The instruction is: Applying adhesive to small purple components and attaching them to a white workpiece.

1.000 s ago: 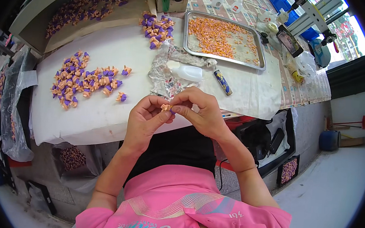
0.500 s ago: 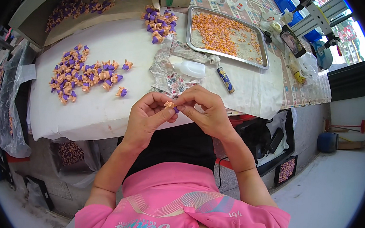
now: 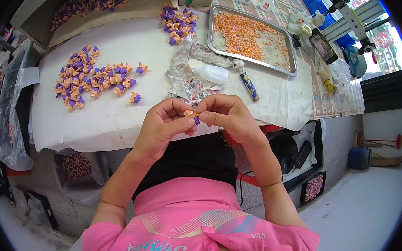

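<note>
Just past the table's near edge, my left hand [image 3: 163,125] pinches a small peach-and-purple plastic figure part [image 3: 196,120] between thumb and fingers. My right hand [image 3: 227,118] meets it from the other side, thumb and forefinger pressed together at the piece. A speck of orange shows at the fingertips, too small to make out. To the left on the white sheet lies a loose pile of similar peach-and-purple parts [image 3: 99,78], with two single ones at its right side. Beyond my hands a metal tray [image 3: 252,59] carries many tiny orange pieces.
Close ahead lie a crumpled floral cloth [image 3: 179,72], a white plastic bottle [image 3: 211,74] and a dark blue tube [image 3: 249,86]. Another heap of parts [image 3: 177,26] sits at the back. A phone [image 3: 323,48] is mounted at the right, near small bottles [image 3: 267,3].
Both hands stay together at the figure part, which is turned slightly, showing more of its purple end. A bit of orange is now visible at the fingertips.
</note>
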`<state>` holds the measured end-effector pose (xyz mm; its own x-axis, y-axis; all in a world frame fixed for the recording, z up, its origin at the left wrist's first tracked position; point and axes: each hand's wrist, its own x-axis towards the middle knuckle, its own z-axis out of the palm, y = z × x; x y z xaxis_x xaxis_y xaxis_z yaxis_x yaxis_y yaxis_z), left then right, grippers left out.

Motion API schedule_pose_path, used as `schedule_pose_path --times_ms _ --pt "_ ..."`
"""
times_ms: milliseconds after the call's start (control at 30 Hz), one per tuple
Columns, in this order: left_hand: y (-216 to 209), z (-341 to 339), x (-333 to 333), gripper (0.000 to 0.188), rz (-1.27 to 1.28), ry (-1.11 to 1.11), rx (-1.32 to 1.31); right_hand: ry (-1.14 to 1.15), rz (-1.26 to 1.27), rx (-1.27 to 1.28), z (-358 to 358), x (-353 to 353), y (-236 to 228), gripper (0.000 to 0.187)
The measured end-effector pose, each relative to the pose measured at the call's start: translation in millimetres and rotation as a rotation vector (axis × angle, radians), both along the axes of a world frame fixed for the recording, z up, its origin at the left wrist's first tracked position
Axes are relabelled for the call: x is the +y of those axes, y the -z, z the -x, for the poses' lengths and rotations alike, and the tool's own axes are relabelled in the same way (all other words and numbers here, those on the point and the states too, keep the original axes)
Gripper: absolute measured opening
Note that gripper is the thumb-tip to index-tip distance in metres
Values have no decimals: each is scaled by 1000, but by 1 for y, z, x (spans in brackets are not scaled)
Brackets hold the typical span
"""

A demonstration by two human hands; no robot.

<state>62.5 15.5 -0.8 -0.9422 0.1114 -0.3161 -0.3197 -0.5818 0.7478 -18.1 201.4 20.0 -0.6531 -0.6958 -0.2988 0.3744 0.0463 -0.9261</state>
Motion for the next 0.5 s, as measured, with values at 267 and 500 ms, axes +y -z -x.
schedule_pose_path --times_ms 267,500 --pt "0 1 1 14 1 29 -19 -29 -45 -42 5 3 2 15" --pt "3 4 2 14 58 62 -24 -41 6 -145 10 7 12 15"
